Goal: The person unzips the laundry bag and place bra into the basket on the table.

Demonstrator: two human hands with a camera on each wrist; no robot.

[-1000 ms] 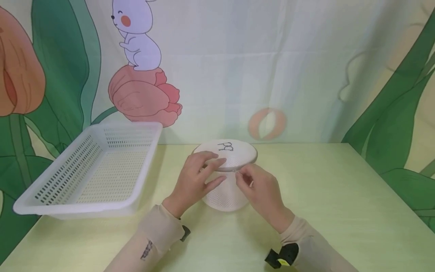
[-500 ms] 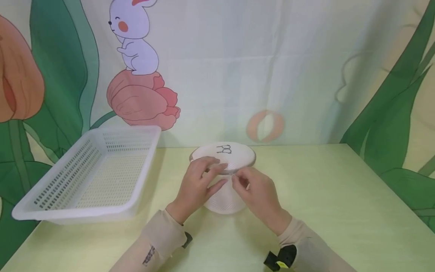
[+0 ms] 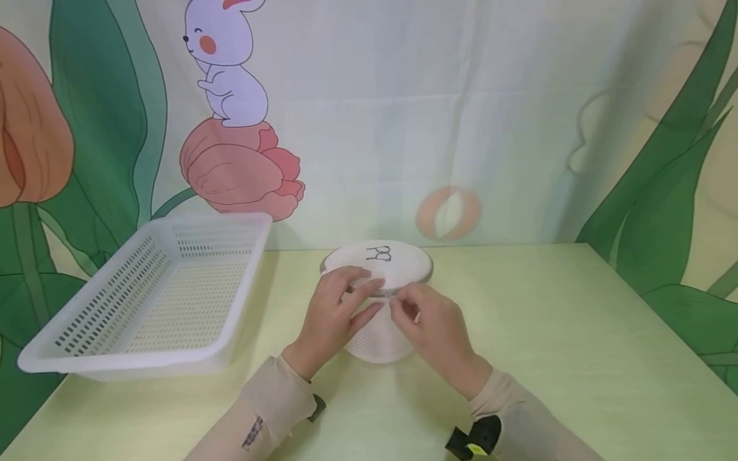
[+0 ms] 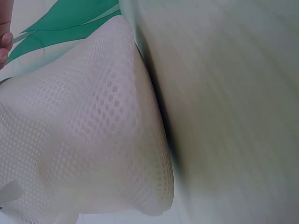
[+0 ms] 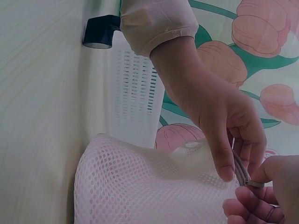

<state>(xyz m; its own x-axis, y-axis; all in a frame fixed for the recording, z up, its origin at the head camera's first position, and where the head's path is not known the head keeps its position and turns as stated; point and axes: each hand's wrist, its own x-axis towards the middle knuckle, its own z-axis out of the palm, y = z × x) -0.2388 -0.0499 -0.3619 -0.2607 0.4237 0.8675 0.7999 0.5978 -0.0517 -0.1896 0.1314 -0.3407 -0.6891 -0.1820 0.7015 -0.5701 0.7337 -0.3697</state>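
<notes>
A white mesh laundry bag (image 3: 377, 346) stands upright on the table, its round lid (image 3: 406, 264) bearing a dark line drawing and edged by a grey-brown zipper (image 5: 240, 169). My left hand (image 3: 327, 314) grips the near left rim, fingers over the lid and thumb below. Just to the right, my right hand (image 3: 435, 323) pinches the zipper pull (image 5: 255, 184) at the front of the rim. Both sets of fingertips are close together. In the left wrist view the mesh side of the bag fills much of the frame, with a few fingertips at the left edge.
A white plastic basket (image 3: 173, 358) with slotted walls stands on the left of the pale green table (image 3: 548, 346). Behind the table hangs a curtain (image 3: 357, 128) printed with a rabbit and tulips. Black wrist cameras (image 3: 484, 435) sit on both cuffs.
My right hand has slid slightly left along the rim, so the fingertips of both hands are closer. The left hand keeps its grip. The head view has tilted up a little.
</notes>
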